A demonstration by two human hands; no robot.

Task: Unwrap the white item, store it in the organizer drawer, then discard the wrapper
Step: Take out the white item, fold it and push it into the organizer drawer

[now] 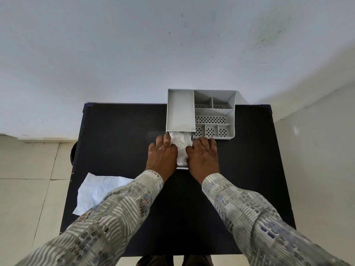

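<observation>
A grey organizer (214, 112) with several compartments stands at the back of the dark table (119, 143). Its drawer (182, 167) is pulled out toward me under the left section. The white item (181, 148) lies inside the drawer. My left hand (162, 153) rests palm down on the drawer's left side, fingers touching the item. My right hand (202, 153) lies on the drawer's right side in the same way. The crumpled white wrapper (96, 191) lies at the table's left edge, partly under my left sleeve.
A white wall rises just behind the table. A dark round object (73, 154) shows on the tiled floor beside the table's left edge. My feet are below the table's near edge.
</observation>
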